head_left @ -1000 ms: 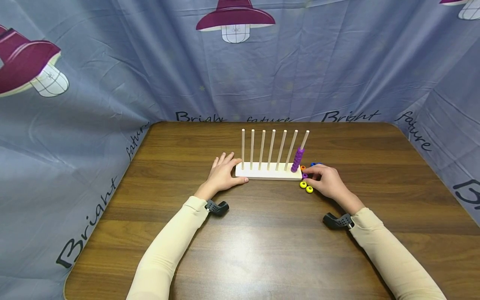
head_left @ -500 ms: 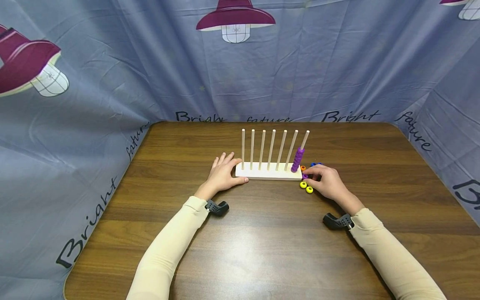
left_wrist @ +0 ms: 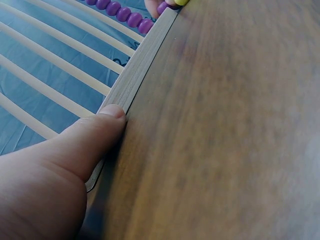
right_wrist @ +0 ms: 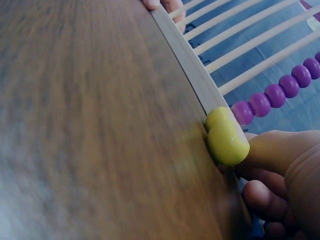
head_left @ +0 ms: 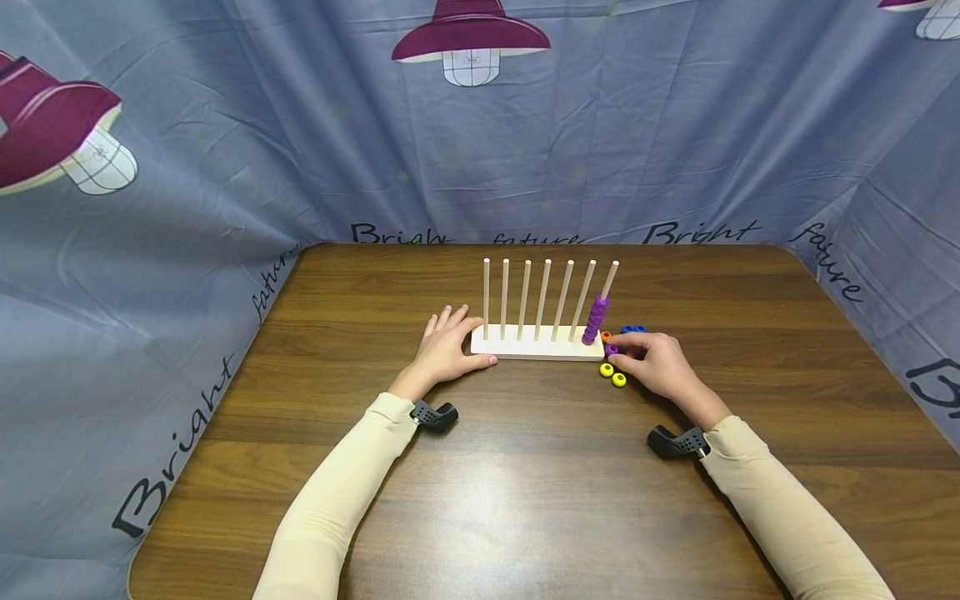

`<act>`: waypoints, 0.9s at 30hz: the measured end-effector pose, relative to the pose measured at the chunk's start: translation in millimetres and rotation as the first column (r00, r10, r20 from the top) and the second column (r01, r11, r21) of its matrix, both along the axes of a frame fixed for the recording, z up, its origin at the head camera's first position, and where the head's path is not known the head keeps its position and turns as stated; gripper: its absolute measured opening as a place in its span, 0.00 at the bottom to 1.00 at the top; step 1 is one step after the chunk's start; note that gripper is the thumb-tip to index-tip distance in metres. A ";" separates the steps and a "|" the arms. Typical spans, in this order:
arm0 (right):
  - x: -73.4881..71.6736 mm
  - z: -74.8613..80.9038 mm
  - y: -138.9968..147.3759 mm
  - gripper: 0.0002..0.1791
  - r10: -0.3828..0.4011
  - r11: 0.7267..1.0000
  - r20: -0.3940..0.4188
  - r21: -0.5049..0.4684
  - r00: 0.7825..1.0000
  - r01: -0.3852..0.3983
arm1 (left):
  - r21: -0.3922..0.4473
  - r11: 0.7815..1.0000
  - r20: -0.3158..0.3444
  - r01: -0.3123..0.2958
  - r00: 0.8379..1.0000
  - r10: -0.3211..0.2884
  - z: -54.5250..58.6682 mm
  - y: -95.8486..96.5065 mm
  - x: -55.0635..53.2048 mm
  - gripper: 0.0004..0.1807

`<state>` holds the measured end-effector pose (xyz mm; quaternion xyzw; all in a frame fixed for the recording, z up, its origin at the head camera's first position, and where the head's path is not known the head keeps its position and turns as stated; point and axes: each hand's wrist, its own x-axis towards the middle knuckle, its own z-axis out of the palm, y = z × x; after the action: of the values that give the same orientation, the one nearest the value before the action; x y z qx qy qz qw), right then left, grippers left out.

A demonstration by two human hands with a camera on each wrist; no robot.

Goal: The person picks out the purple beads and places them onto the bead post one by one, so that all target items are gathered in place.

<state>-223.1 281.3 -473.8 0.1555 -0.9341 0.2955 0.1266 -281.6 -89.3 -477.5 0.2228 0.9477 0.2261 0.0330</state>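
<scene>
A pale wooden base (head_left: 536,343) with a row of upright pegs stands on the table. Purple beads (head_left: 596,320) are stacked on its rightmost peg. My left hand (head_left: 442,350) grips the base's left end, its thumb (left_wrist: 102,127) along the front side. At the other end, my right hand (head_left: 660,365) pinches a loose purple bead (head_left: 612,350) between thumb and index finger, low by the tabletop. Two yellow beads (right_wrist: 229,142) lie just in front of that hand; in the right wrist view they hide the pinched bead.
Beside the base's right end lies an orange bead (head_left: 606,336). Blue beads (head_left: 633,329) are behind the right hand, partly hidden by it. The brown wooden table (head_left: 525,483) meets a blue printed curtain (head_left: 600,150) at its back and sides.
My right hand has shifted very slightly right, and the purple bead at its fingertips has moved with it. More of the blue beads shows. The left hand and the base have stayed still.
</scene>
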 end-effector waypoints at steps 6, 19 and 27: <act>-2.0 -2.6 1.4 0.12 -0.003 1.000 -0.002 -0.017 1.000 0.003 | -0.001 1.000 0.005 -0.002 1.000 0.002 0.6 0.4 -0.1 0.44; -0.1 4.5 -1.2 0.12 -0.014 1.000 0.041 -0.013 0.999 0.015 | 0.004 1.000 -0.002 0.004 1.000 -0.004 -0.4 0.2 0.3 0.45; -0.2 3.7 -1.0 0.12 -0.002 1.000 0.027 -0.022 1.000 0.003 | 0.004 1.000 -0.005 0.003 1.000 -0.003 -0.9 -0.2 0.2 0.45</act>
<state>-223.2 280.3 -470.1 0.1489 -0.9325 0.3079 0.1160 -281.4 -89.5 -478.4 0.2248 0.9470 0.2274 0.0304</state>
